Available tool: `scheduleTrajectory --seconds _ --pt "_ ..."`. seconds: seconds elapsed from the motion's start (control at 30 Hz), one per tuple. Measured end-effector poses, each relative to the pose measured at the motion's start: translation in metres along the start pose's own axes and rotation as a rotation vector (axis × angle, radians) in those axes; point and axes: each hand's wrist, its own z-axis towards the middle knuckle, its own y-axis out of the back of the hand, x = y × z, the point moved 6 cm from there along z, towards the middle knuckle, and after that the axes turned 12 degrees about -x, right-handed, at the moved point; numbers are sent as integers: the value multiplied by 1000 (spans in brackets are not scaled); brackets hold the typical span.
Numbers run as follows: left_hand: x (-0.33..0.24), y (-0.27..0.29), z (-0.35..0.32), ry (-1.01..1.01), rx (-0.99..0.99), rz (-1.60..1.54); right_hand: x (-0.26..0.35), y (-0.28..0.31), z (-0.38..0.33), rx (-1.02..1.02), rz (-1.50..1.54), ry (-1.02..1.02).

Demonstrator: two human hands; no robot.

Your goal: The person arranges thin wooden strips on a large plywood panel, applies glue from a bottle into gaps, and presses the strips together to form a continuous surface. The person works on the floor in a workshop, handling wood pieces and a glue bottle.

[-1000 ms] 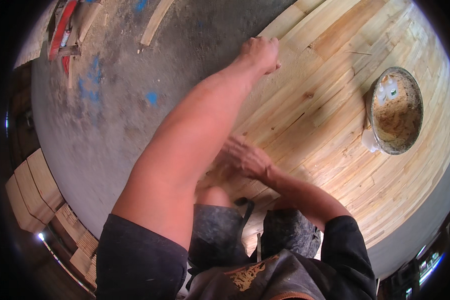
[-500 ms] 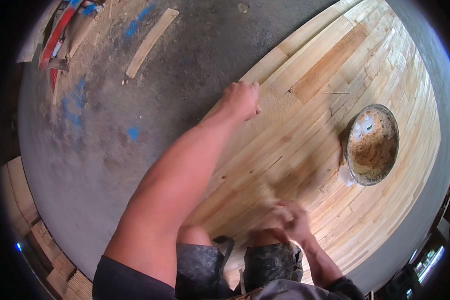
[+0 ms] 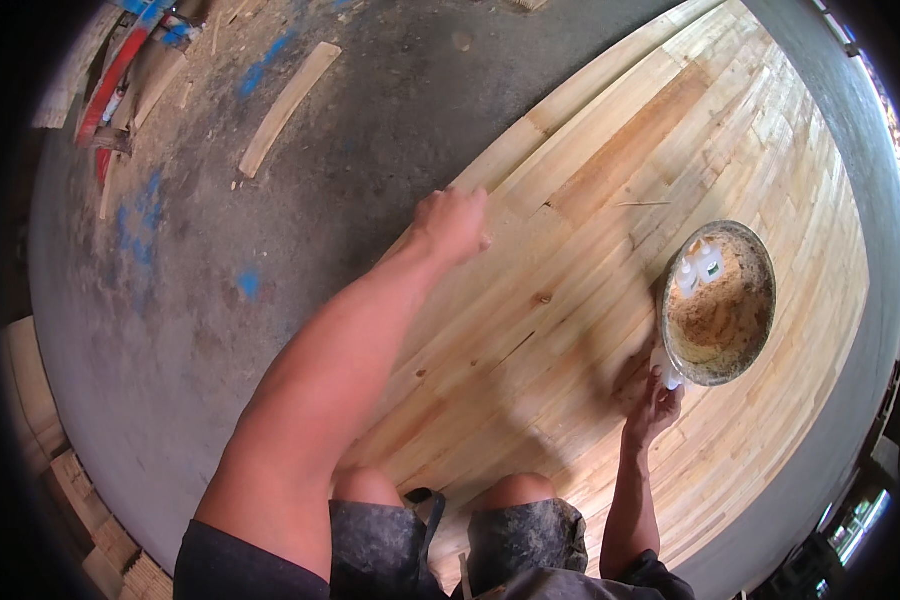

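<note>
The right hand (image 3: 654, 404) pinches a white plastic container (image 3: 673, 380) beside the sawdust bowl (image 3: 715, 381) on the plank panel (image 3: 610, 260); a firm, level grip suits it. The left hand (image 3: 453, 226) is fisted, contents hidden.

Soft shadows cross the bright planks (image 3: 595, 290); fisheye edges curve into black.
</note>
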Motion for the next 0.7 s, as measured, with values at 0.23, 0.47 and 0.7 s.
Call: scheduleTrajectory --seconds 0.23,0.47,0.7 --pt "0 -7 3 -57 26 77 85 -42 -111 645 3 -57" --pt "-1 -8 4 -24 84 84 147 -129 -203 1109 -323 211" --pt "-3 -4 2 4 106 129 153 -167 -266 1213 -328 296"
